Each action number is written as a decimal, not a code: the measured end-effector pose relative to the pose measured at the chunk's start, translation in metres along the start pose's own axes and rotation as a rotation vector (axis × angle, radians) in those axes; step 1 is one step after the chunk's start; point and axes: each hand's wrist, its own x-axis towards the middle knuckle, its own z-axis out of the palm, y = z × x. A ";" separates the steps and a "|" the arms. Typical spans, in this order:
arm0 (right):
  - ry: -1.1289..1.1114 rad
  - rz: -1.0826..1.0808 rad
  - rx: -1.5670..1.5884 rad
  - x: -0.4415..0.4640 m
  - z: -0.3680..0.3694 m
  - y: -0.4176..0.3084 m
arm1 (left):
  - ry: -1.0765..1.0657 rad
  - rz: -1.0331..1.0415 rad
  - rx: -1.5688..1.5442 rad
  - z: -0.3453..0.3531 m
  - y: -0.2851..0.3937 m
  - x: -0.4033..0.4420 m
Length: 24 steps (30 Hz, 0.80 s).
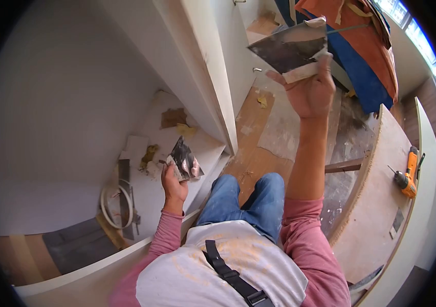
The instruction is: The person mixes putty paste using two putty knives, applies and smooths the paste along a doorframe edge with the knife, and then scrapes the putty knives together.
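Note:
My left hand (pixel 175 185) is closed round a small dark, shiny flat piece (pixel 182 155) with a pale edge, held above the white cabinet floor. On the upper right, my right hand (pixel 312 92) is raised and grips a larger flat piece (pixel 290 51) by its pale lower edge, thumb and fingers on either side. This piece has a dark, reflective face with a lighter patch. The two pieces are well apart.
An orange drill (pixel 409 176) lies on a board (pixel 374 199) at the right. Orange and blue sheets (pixel 356 56) hang behind my right hand. A white ring (pixel 117 206) and scraps sit inside the cabinet (pixel 149 110). A wooden upright (pixel 215 77) stands between my hands.

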 end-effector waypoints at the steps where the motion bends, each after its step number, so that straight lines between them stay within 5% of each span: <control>1: -0.002 -0.026 -0.005 -0.009 -0.012 0.004 | 0.002 0.010 -0.026 -0.008 -0.018 0.008; 6: 0.015 -0.118 -0.282 -0.059 -0.033 0.038 | -0.047 0.052 -0.070 -0.071 -0.120 0.046; 9: 0.025 -0.403 -1.120 -0.084 -0.064 0.060 | -0.056 0.044 -0.184 -0.092 -0.166 0.059; 13: -0.817 -0.810 -2.298 -0.085 -0.029 0.081 | -0.113 0.063 -0.105 -0.121 -0.208 0.061; 17: -1.215 -0.779 -2.541 -0.072 0.000 0.100 | -0.096 0.058 -0.122 -0.124 -0.204 0.059; 24: -1.505 -0.816 -2.547 -0.032 0.007 0.109 | -0.159 0.057 -0.273 -0.106 -0.174 0.058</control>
